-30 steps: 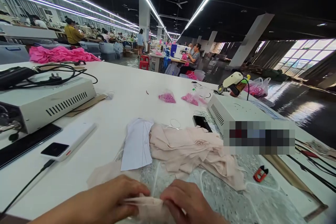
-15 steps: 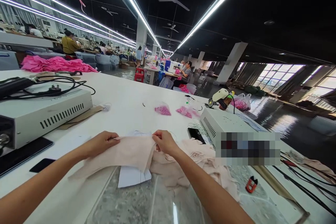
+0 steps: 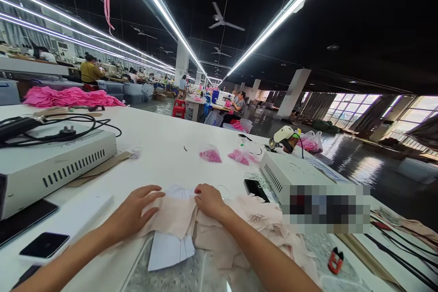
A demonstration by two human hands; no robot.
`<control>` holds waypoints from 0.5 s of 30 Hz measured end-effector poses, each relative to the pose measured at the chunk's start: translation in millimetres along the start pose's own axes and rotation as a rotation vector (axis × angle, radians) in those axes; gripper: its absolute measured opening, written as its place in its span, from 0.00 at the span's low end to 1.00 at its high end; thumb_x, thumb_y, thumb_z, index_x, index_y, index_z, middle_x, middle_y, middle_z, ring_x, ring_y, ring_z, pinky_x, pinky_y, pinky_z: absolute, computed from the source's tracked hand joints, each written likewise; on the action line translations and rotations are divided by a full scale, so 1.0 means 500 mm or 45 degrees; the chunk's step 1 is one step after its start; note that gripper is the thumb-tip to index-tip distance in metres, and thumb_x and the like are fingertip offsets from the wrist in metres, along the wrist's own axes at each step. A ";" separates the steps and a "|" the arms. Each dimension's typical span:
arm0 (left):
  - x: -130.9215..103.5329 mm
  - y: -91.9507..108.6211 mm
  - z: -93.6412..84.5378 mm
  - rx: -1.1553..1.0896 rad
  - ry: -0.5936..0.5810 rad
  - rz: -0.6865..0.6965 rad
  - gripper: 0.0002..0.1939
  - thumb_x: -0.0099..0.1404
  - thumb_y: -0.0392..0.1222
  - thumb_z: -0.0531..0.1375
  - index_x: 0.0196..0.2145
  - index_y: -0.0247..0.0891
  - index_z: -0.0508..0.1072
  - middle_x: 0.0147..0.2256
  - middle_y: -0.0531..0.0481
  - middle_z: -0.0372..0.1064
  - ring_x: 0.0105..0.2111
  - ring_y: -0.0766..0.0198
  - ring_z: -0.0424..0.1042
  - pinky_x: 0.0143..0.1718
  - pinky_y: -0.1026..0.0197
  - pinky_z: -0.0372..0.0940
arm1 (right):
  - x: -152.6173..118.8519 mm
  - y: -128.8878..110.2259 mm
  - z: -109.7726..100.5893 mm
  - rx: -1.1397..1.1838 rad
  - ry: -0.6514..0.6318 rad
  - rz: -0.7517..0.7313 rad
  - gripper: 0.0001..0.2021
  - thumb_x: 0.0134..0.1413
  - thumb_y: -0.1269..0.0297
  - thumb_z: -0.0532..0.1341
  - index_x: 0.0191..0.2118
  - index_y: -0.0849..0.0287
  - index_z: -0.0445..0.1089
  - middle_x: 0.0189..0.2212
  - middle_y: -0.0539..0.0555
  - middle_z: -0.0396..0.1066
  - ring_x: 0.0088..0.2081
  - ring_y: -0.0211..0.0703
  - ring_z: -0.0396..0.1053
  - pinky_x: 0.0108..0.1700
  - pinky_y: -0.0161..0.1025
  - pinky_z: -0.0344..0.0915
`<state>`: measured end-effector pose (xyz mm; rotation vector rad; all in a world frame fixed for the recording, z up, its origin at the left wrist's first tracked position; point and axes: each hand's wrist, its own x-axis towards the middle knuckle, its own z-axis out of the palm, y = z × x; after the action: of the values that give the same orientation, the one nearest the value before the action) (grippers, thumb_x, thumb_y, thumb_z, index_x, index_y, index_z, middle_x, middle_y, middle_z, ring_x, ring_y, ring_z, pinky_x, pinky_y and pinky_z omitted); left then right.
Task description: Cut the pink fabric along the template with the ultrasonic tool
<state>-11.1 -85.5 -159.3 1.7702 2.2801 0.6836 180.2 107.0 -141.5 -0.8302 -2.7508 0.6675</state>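
A pale pink fabric piece (image 3: pixel 174 215) lies over a white paper pattern (image 3: pixel 169 252) marked with thin lines. At the fabric's left edge my left hand (image 3: pixel 138 210) rests with its fingers spread. My right hand (image 3: pixel 208 200) has its fingers pressed together on the upper right corner of the same fabric. Beside and partly under my right forearm is a heap of similar pale pink pieces (image 3: pixel 263 216). Beneath the paper, a grey marbled surface (image 3: pixel 137 267) shows.
White machine boxes stand left (image 3: pixel 65 159) and right (image 3: pixel 290 173). Two bags of small pink parts (image 3: pixel 210 154) lie ahead. Phones (image 3: pixel 44 244) are at the left, red snips (image 3: pixel 336 260) at the right. People sit at sewing machines farther off.
The fabric has come down from its stretched, raised position onto the paper. My left hand's fingers have opened from their pinch. The view has tilted slightly upward.
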 end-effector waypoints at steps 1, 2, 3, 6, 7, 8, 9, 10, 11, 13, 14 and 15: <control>-0.017 0.010 0.003 0.005 -0.048 0.103 0.24 0.66 0.56 0.52 0.57 0.52 0.69 0.63 0.51 0.57 0.64 0.48 0.54 0.66 0.44 0.42 | -0.005 0.000 -0.002 -0.008 0.021 -0.068 0.12 0.60 0.65 0.59 0.48 0.62 0.70 0.50 0.58 0.71 0.53 0.49 0.67 0.55 0.54 0.64; -0.034 0.020 0.006 0.008 -0.129 0.211 0.24 0.65 0.58 0.55 0.58 0.58 0.67 0.64 0.56 0.55 0.66 0.49 0.50 0.67 0.44 0.36 | -0.010 0.000 -0.003 -0.008 0.028 -0.149 0.14 0.60 0.69 0.58 0.51 0.61 0.69 0.53 0.58 0.69 0.56 0.49 0.65 0.57 0.53 0.62; -0.051 0.028 0.010 0.020 -0.243 0.322 0.29 0.65 0.59 0.58 0.62 0.60 0.61 0.66 0.56 0.50 0.67 0.48 0.45 0.67 0.41 0.33 | -0.014 0.000 -0.003 -0.002 0.016 -0.237 0.16 0.60 0.72 0.57 0.53 0.59 0.69 0.55 0.56 0.68 0.58 0.47 0.63 0.60 0.50 0.60; -0.082 0.044 0.021 0.064 -0.408 0.475 0.43 0.61 0.60 0.63 0.67 0.57 0.47 0.68 0.50 0.42 0.67 0.42 0.41 0.65 0.33 0.33 | -0.021 0.003 0.002 0.018 -0.118 -0.467 0.21 0.57 0.77 0.54 0.53 0.54 0.72 0.56 0.52 0.70 0.59 0.40 0.64 0.62 0.40 0.59; -0.085 0.047 0.026 0.080 -0.416 0.478 0.44 0.61 0.58 0.64 0.68 0.56 0.47 0.68 0.48 0.42 0.67 0.41 0.41 0.64 0.33 0.35 | -0.021 0.006 0.006 0.019 -0.171 -0.518 0.22 0.55 0.78 0.55 0.52 0.54 0.73 0.55 0.51 0.71 0.58 0.40 0.65 0.62 0.38 0.59; -0.085 0.051 0.031 0.091 -0.417 0.479 0.42 0.61 0.56 0.64 0.67 0.54 0.49 0.67 0.46 0.43 0.66 0.40 0.43 0.65 0.33 0.38 | -0.021 0.009 0.010 0.019 -0.216 -0.552 0.22 0.53 0.79 0.55 0.52 0.55 0.74 0.55 0.52 0.71 0.58 0.42 0.66 0.61 0.38 0.60; -0.083 0.054 0.035 0.090 -0.416 0.483 0.38 0.63 0.54 0.62 0.67 0.53 0.52 0.67 0.46 0.46 0.66 0.41 0.45 0.65 0.34 0.39 | -0.021 0.013 0.014 0.020 -0.249 -0.572 0.23 0.52 0.80 0.55 0.51 0.57 0.74 0.55 0.53 0.71 0.57 0.43 0.67 0.61 0.39 0.60; -0.080 0.057 0.038 0.076 -0.420 0.488 0.32 0.66 0.52 0.60 0.65 0.52 0.57 0.66 0.46 0.49 0.66 0.43 0.48 0.65 0.36 0.39 | -0.020 0.017 0.016 0.023 -0.270 -0.581 0.23 0.51 0.80 0.55 0.52 0.58 0.74 0.55 0.55 0.71 0.58 0.44 0.67 0.62 0.40 0.60; -0.075 0.061 0.040 0.034 -0.420 0.476 0.26 0.68 0.51 0.57 0.62 0.51 0.63 0.64 0.47 0.54 0.65 0.45 0.52 0.66 0.38 0.39 | -0.020 0.020 0.018 0.030 -0.284 -0.581 0.24 0.51 0.81 0.54 0.52 0.59 0.73 0.55 0.55 0.71 0.58 0.45 0.66 0.62 0.41 0.59; -0.061 0.067 0.041 -0.090 -0.372 0.363 0.19 0.71 0.52 0.51 0.53 0.49 0.72 0.57 0.47 0.66 0.59 0.49 0.62 0.65 0.44 0.46 | -0.017 0.026 0.015 0.051 -0.304 -0.560 0.27 0.50 0.81 0.53 0.55 0.60 0.71 0.57 0.56 0.70 0.59 0.47 0.65 0.63 0.44 0.58; -0.051 0.068 0.042 -0.144 -0.337 0.268 0.19 0.71 0.54 0.49 0.47 0.46 0.75 0.51 0.47 0.72 0.53 0.50 0.68 0.61 0.47 0.55 | -0.016 0.028 0.011 0.066 -0.319 -0.543 0.28 0.49 0.81 0.53 0.56 0.59 0.70 0.57 0.56 0.70 0.59 0.48 0.65 0.63 0.45 0.59; -0.037 0.068 0.042 -0.182 -0.296 0.164 0.22 0.71 0.56 0.46 0.40 0.43 0.75 0.42 0.46 0.75 0.45 0.52 0.72 0.53 0.50 0.62 | -0.014 0.030 0.006 0.086 -0.337 -0.526 0.30 0.48 0.81 0.53 0.57 0.59 0.68 0.56 0.57 0.70 0.59 0.49 0.66 0.62 0.47 0.60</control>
<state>32.2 -91.7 -164.8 1.8347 1.9323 0.6086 192.3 112.7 -151.6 -0.1521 -2.9723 0.8234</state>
